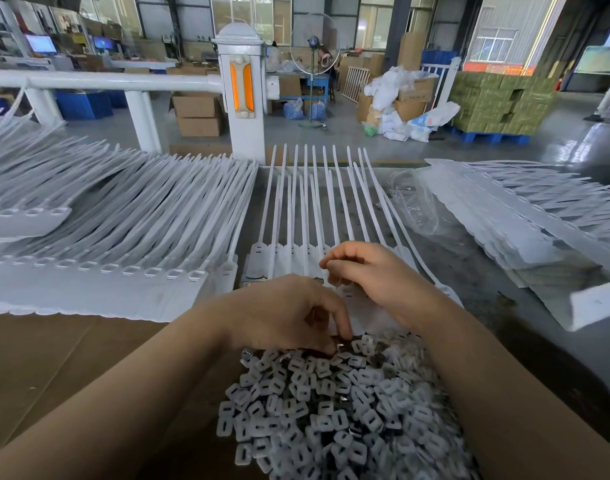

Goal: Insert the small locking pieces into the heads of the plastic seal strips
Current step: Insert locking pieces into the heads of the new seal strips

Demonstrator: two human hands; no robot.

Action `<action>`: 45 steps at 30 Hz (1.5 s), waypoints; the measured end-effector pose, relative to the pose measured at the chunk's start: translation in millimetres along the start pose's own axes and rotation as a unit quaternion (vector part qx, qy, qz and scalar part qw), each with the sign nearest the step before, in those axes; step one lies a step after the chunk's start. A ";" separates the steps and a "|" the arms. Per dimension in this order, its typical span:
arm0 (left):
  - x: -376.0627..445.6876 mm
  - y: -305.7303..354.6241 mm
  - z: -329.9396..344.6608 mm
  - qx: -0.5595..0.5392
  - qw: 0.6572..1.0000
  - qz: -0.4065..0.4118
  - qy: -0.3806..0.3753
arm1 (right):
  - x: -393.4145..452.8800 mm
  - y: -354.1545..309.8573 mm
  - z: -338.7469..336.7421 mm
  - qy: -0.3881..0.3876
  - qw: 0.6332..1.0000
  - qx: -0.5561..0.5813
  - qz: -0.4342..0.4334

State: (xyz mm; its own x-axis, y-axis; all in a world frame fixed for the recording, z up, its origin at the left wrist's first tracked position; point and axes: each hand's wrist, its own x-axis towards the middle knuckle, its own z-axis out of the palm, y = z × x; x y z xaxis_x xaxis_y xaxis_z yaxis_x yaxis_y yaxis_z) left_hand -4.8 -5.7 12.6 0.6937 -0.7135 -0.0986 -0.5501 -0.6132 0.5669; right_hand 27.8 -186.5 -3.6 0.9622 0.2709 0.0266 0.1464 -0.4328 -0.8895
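White locking pieces (334, 407) are sitting heaped near the strip heads (282, 252); left hand (289, 313) is pinching one from the pile, right hand (376, 275) is pinching another over the heads, probably best seated square.

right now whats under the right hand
Under the right hand lie the heads of the middle seal strips, laid side by side on the table. The hand covers several heads, so whether those hold locking pieces cannot be seen.
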 end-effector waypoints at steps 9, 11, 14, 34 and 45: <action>2.6 3.4 4.7 0.098 0.995 -0.004 -0.009 | -0.3 0.7 0.1 -0.003 1.000 0.000 0.004; 3.2 1.6 5.7 0.094 0.996 -0.008 0.000 | -0.4 0.9 0.0 -0.004 1.000 -0.003 0.002; 4.1 -1.1 4.3 0.018 0.999 -0.020 0.038 | -0.2 1.3 -0.7 -0.005 1.000 0.001 -0.003; 4.0 -11.1 -10.2 -0.422 0.832 -0.241 0.267 | -2.6 -1.6 -0.9 -0.030 0.997 0.042 -0.062; 5.4 -7.4 -9.4 -0.435 0.825 -0.252 0.256 | -2.3 -1.8 0.4 -0.028 0.993 0.041 -0.104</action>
State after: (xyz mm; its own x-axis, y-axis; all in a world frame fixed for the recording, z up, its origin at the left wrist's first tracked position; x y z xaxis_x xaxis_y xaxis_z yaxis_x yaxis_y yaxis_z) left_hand 7.5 -1.8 15.6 0.9608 -0.0683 -0.2688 0.2562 -0.1527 0.9545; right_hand 25.2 -186.0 -2.3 0.8984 0.3960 0.1897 0.3190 -0.2918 -0.9017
